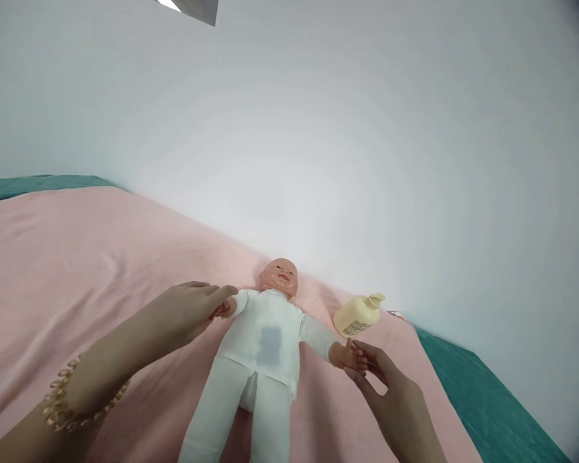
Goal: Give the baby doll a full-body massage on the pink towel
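Note:
A baby doll (238, 370) with a white cloth body lies on its back on a pink blanket (139, 257), head toward the wall. A grey-blue patch marks its chest. My left hand (193, 312), below a beaded bracelet (60, 399), is closed around the doll's hand at the left; that small hand is mostly hidden. At the right, my right hand (390, 392) pinches the doll's other hand (352, 357) between thumb and fingers. Both doll arms are stretched out to the sides. Just beyond my right hand, a pale yellow pump bottle (357, 315) lies tilted on the blanket.
A white wall (289, 141) rises directly behind the doll's head. Green fabric (482, 386) shows past the blanket's right edge and at the far left. A grey-edged object (197, 9) juts in at the top.

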Demonstrator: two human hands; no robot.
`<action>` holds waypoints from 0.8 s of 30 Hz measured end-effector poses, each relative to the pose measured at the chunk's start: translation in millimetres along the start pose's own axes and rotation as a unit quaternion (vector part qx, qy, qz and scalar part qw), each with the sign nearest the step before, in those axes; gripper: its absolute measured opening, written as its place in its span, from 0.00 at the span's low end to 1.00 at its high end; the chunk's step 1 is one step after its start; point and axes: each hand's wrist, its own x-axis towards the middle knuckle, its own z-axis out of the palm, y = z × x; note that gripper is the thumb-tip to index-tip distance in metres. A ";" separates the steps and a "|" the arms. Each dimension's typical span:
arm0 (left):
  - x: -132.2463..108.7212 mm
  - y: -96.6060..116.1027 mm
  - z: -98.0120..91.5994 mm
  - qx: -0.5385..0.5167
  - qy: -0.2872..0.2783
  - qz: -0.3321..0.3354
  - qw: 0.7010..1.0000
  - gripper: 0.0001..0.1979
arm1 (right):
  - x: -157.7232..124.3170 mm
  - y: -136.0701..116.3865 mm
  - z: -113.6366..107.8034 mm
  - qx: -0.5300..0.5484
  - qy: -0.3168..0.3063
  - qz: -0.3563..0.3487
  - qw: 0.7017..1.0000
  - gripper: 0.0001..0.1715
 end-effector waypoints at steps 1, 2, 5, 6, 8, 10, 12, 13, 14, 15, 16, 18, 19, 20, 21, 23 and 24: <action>1.9 7.6 0.5 0.004 -0.011 0.010 1.000 0.13 | -3.7 -8.0 1.6 -0.004 -0.004 -0.016 1.000 0.22; 3.9 14.1 2.0 0.002 -0.019 0.021 1.000 0.12 | -7.1 -15.3 4.0 -0.006 -0.011 -0.033 0.999 0.20; 9.7 26.4 11.2 -0.040 -0.032 0.068 0.996 0.12 | -14.8 -32.5 15.6 -0.009 -0.027 -0.090 0.996 0.14; 11.4 28.5 15.8 -0.057 -0.033 0.087 0.994 0.14 | -16.2 -36.8 20.6 -0.008 -0.031 -0.116 0.993 0.14; 14.4 31.0 26.7 -0.074 -0.029 0.123 0.989 0.20 | -17.8 -44.4 31.0 -0.008 -0.048 -0.179 0.983 0.15; 16.9 33.9 39.0 -0.067 -0.031 0.156 0.985 0.27 | -18.2 -51.1 41.2 -0.025 -0.071 -0.240 0.968 0.16; 19.0 38.5 51.6 -0.051 -0.033 0.175 0.983 0.31 | -18.4 -56.8 50.8 -0.062 -0.083 -0.278 0.955 0.15; 20.0 41.5 57.6 -0.045 -0.032 0.179 0.982 0.30 | -18.5 -59.1 55.4 -0.083 -0.082 -0.289 0.950 0.14; 21.0 44.6 63.1 -0.041 -0.029 0.179 0.983 0.28 | -18.7 -60.9 60.0 -0.102 -0.077 -0.297 0.946 0.14; 21.9 47.5 67.8 -0.037 -0.026 0.176 0.983 0.26 | -18.8 -62.1 64.5 -0.119 -0.069 -0.304 0.943 0.13; 22.7 50.0 71.7 -0.033 -0.026 0.174 0.984 0.25 | -19.0 -62.8 68.8 -0.134 -0.059 -0.311 0.939 0.12; 23.8 52.7 76.7 -0.031 -0.031 0.173 0.984 0.26 | -19.4 -63.2 76.2 -0.156 -0.046 -0.323 0.932 0.12; 24.1 53.0 77.7 -0.034 -0.035 0.172 0.984 0.28 | -19.5 -63.2 78.9 -0.162 -0.043 -0.326 0.930 0.12; 24.2 52.7 77.9 -0.038 -0.039 0.169 0.984 0.29 | -19.6 -63.2 81.1 -0.164 -0.042 -0.327 0.930 0.12; 24.3 52.1 77.6 -0.042 -0.044 0.163 0.985 0.30 | -19.7 -63.2 82.5 -0.163 -0.045 -0.326 0.930 0.13; 24.5 50.4 76.3 -0.038 -0.060 0.154 0.985 0.33 | -19.7 -63.3 84.3 -0.152 -0.052 -0.322 0.933 0.14; 24.8 49.7 75.7 -0.033 -0.067 0.151 0.986 0.34 | -19.5 -63.1 84.9 -0.143 -0.054 -0.320 0.935 0.15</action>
